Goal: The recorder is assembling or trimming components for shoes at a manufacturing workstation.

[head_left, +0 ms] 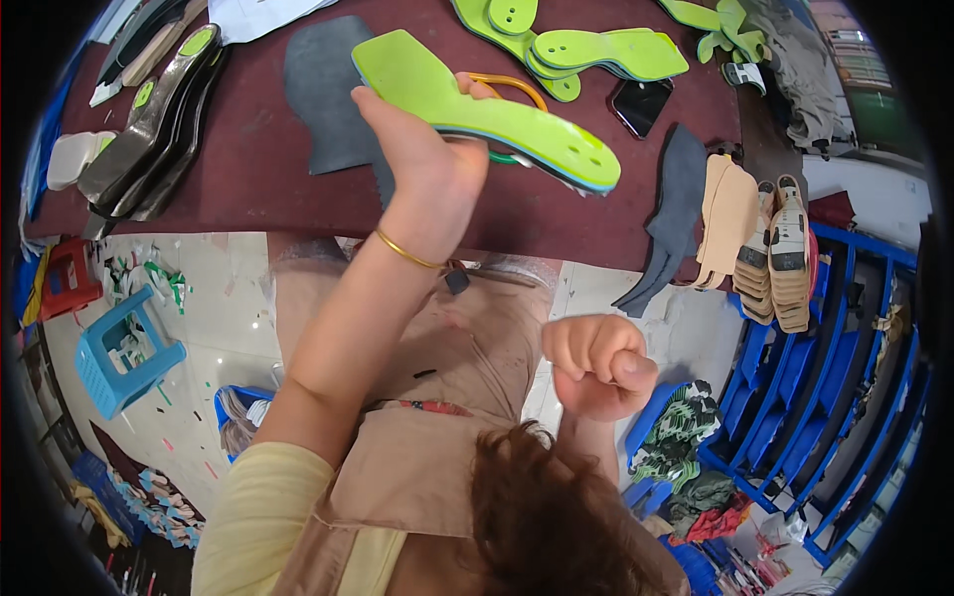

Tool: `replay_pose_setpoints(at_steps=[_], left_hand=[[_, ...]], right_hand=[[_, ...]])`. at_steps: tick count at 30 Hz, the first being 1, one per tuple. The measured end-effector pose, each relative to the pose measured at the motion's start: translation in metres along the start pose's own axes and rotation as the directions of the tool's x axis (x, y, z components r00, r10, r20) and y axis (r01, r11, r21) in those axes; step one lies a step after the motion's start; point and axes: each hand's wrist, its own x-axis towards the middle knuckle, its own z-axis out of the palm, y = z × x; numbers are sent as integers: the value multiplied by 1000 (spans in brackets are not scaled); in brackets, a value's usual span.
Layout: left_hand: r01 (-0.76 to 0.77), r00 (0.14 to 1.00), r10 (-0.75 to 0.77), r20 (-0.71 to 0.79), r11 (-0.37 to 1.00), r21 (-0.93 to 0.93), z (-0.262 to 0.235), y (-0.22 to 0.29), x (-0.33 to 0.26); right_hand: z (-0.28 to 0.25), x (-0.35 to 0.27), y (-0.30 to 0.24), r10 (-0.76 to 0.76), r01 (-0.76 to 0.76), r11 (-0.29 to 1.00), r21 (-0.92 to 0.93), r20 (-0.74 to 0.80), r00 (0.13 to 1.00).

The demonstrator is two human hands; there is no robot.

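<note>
My left hand grips a bright green insole with a blue lower edge, holding it tilted above the maroon tabletop. My thumb shows at its near left side, and fingertips curl over its far edge. Pale ragged bits line the underside near the end with small holes. Behind the insole, an orange loop and a bit of green show; what they belong to is mostly hidden. Over my lap, my right hand is closed in a fist, apart from the insole. Whatever its fingers enclose, if anything, is hidden.
Dark grey sheets lie beside my left hand. More green insoles, a phone and beige sole pieces are to the right. Dark shoe-shaped pieces stand left. A blue stool and blue rack flank me.
</note>
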Motion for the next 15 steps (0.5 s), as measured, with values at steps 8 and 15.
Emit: replay_pose_setpoints(at_steps=[8,15], left_hand=[[416,903,-395,166,902,-116,-10,13,12],[501,854,-464,235,855,-133,-12,14,0]], right_hand=[[-86,-57,6,-125,-448,307,-839,-503,855],[-53,-21,6,-3,-454,569,-686,-554,832]])
